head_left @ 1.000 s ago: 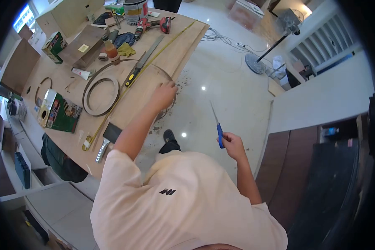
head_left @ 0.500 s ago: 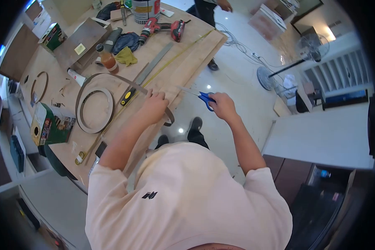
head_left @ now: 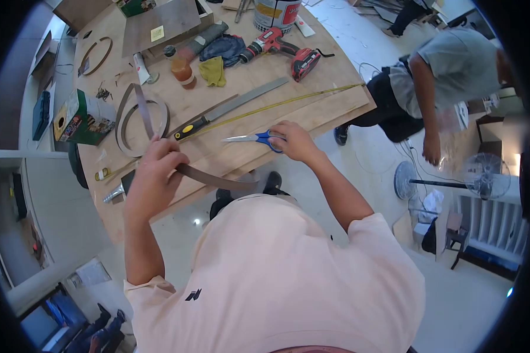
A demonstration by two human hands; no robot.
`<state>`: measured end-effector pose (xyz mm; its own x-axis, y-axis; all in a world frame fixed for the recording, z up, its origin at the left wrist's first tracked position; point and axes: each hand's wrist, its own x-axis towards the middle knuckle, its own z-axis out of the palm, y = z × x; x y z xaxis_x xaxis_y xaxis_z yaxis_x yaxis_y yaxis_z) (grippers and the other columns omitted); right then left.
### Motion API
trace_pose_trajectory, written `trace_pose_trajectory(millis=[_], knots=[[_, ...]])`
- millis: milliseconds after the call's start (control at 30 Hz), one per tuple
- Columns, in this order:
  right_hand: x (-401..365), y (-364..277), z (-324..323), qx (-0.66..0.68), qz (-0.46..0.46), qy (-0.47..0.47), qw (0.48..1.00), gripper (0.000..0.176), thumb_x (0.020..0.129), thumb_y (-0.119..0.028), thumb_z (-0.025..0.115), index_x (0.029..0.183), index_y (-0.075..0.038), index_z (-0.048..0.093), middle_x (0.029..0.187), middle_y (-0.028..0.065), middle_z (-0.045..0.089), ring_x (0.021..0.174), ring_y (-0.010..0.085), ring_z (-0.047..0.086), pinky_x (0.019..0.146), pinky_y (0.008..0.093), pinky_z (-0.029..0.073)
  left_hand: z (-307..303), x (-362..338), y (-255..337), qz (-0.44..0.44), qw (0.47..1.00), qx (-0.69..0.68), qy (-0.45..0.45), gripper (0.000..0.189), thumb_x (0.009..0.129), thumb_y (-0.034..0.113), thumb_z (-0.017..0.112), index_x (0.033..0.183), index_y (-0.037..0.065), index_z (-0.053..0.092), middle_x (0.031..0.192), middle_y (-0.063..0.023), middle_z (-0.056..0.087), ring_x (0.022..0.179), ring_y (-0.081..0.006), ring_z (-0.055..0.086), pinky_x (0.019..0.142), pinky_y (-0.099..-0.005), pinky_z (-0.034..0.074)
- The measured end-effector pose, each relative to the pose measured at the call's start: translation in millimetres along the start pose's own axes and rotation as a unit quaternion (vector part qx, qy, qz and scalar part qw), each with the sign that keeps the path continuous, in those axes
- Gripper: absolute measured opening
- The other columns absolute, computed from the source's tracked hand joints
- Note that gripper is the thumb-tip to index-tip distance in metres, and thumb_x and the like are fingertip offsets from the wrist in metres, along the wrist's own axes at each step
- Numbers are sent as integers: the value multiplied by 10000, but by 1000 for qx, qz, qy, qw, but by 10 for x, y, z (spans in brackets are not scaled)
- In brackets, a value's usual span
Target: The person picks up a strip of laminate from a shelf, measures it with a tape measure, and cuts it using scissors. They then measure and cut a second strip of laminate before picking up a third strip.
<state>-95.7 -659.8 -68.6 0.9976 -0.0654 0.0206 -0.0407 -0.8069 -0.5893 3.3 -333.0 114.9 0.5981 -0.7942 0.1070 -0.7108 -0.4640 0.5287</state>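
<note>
My left hand [head_left: 158, 173] is closed on a thin brown edging strip [head_left: 215, 179] above the table's near edge. One part of the strip curves up towards a coiled roll [head_left: 123, 135]; the other hangs past the edge towards my shirt. My right hand [head_left: 291, 141] grips the blue handles of a pair of scissors [head_left: 259, 138], whose blades point left over the wood. Beyond them lie a yellow-black handled tool [head_left: 192, 126], a long metal ruler [head_left: 250, 97] and an extended yellow tape measure [head_left: 277, 105].
A red drill [head_left: 271, 44], a yellow cloth [head_left: 213, 72], an amber bottle [head_left: 181, 70], a paint can [head_left: 277, 15] and a green box [head_left: 85, 117] stand or lie on the table [head_left: 330, 65]. Another person [head_left: 453, 65] is at the right, near a fan [head_left: 405, 179].
The view has turned. My left hand has moved left along the table edge with the strip, and the scissors now lie over the tabletop. The other person shows more fully.
</note>
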Motion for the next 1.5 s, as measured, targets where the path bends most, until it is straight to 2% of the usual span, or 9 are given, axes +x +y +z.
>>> trace_pose_trajectory(millis=[100,367,533,867,1000,1167,1333,1433,1500], knots=[[-62,-316,-401,311,9,-163,936,489,770,-245,743,1205,-65,611,1095,87,646,1037,230,595,879,351,475,-116,90,94,-12,998,-40,36,244,672,-89,640,890,13,601,930,-101,536,961,-311,559,1114,-503,310],[-287,-664,-592,309,1,-262,914,489,777,-243,745,1197,-45,592,1069,94,653,938,191,618,869,328,476,-467,348,-97,-9,998,-20,59,329,642,-144,643,936,-5,595,953,-102,539,882,-254,564,782,-305,457],[-543,-445,-896,259,87,-37,961,354,766,-172,717,1086,-55,622,965,88,662,901,202,629,822,331,485,-375,465,-538,18,995,72,73,305,725,-36,650,1021,28,619,1016,-139,572,1019,-371,544,1038,-474,379],[-935,-84,-1371,-57,54,244,966,312,642,-33,685,951,-74,668,994,96,642,1006,279,592,914,399,436,-125,751,-1227,76,963,212,144,197,773,77,664,956,19,617,969,-129,598,968,-324,567,994,-470,405],[-765,324,-1492,-216,63,358,906,368,639,-59,747,1001,-113,704,1212,120,552,1131,283,505,938,415,424,2,701,-945,91,969,229,8,144,772,145,687,788,34,598,805,-109,596,839,-306,607,981,-466,410],[-496,1167,-1172,-46,278,389,877,408,703,-39,710,1106,-92,669,1232,147,568,1065,266,574,883,345,474,688,595,-682,52,962,176,-203,199,805,225,674,747,43,619,724,-113,606,749,-317,624,797,-451,479],[-232,2214,-741,175,223,357,890,404,812,0,522,1211,3,581,1049,134,665,813,224,645,725,310,519,1166,567,-674,-21,980,133,-146,188,842,222,643,844,35,628,837,-147,623,840,-352,610,730,-463,475],[-2,1908,-964,514,334,342,712,411,828,5,528,1239,19,531,1045,120,663,802,179,630,687,299,529,1298,611,-703,-66,984,134,-100,179,852,203,630,901,31,628,891,-154,623,894,-365,593,750,-462,474],[85,2116,-898,480,334,354,730,391,832,-24,545,1223,-11,540,1006,98,653,761,168,616,646,299,527,1341,632,-682,-90,984,129,-83,176,858,198,620,926,36,633,902,-149,625,916,-363,585,763,-460,473]])
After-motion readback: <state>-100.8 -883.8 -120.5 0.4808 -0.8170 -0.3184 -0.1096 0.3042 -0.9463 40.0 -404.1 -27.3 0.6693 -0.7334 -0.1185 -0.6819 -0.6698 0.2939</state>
